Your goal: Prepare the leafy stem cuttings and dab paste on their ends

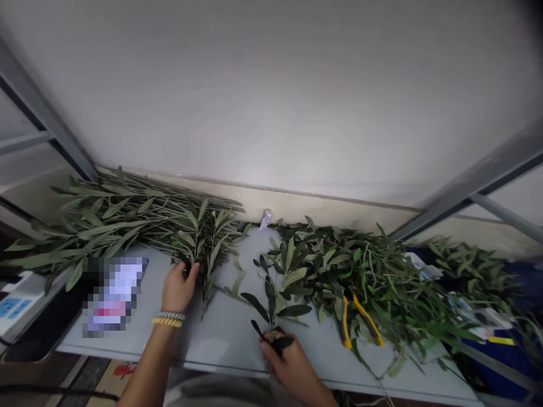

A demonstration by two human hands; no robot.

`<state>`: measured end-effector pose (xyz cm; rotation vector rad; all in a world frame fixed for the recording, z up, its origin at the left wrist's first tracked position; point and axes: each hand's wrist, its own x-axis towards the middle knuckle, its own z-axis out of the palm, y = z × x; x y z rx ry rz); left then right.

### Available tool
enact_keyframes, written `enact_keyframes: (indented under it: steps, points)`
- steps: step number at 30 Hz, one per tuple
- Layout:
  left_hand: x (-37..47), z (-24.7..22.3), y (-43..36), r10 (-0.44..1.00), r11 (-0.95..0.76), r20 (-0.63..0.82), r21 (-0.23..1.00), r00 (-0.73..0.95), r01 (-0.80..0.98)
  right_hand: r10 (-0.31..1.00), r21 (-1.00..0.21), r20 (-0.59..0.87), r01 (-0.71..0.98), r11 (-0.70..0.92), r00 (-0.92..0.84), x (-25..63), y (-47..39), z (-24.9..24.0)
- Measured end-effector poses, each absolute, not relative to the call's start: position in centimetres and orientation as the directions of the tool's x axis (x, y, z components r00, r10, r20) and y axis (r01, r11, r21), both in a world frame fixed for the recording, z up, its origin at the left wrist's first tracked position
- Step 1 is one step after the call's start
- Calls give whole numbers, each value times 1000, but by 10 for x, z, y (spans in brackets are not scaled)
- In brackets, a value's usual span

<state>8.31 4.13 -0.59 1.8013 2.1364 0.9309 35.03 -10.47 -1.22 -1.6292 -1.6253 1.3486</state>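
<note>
My right hand (pixel 292 359), near the table's front edge, is closed on the lower stem of a leafy sprig (pixel 271 299). The sprig's long, narrow green leaves fan out above my fingers. My left hand (pixel 180 288) reaches to the front of a pile of leafy stems (pixel 139 215). Its thumb and fingers curl around the base of a leafy sprig (pixel 189 243), partly hidden among the other stems. A bigger heap of leafy cuttings (pixel 360 265) lies to the right of the held sprig. Yellow-handled pliers or cutters (pixel 345 325) rest on that heap, their jaws hidden in leaves.
A pale grey table (pixel 229 339) stands against a white wall (pixel 271 102). At left lie a phone with a blurred-out screen (pixel 123 285) and a white power strip (pixel 19 302). A small printed packet (pixel 265 219) stands at the back. Metal posts (pixel 46 102) rise at both sides.
</note>
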Motion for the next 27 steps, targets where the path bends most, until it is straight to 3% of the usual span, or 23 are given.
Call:
enact_keyframes:
  steps: [8, 14, 17, 20, 23, 27]
  points:
    - [82, -13, 23, 845, 108, 310, 698, -436, 708, 939, -857, -287, 488, -164, -188, 346, -103, -11]
    - [114, 22, 2, 694, -129, 585, 674, -419, 728, 959, -804, -204, 593, -48, -199, 342, -102, 1]
    - [142, 36, -16, 857, -331, 474, 807, -203, 489, 947, -787, -202, 617, -5, -249, 342, -102, 13]
    - [162, 47, -28, 916, -383, 400, 896, -36, 225, 918, -768, -222, 638, 43, -329, 340, -103, 24]
    - [167, 60, -27, 931, -335, 346, 936, -118, 106, 895, -747, -237, 660, 82, -379, 337, -104, 32]
    - [160, 79, -14, 911, -355, 371, 928, -180, 117, 895, -733, -243, 675, 84, -375, 334, -108, 34]
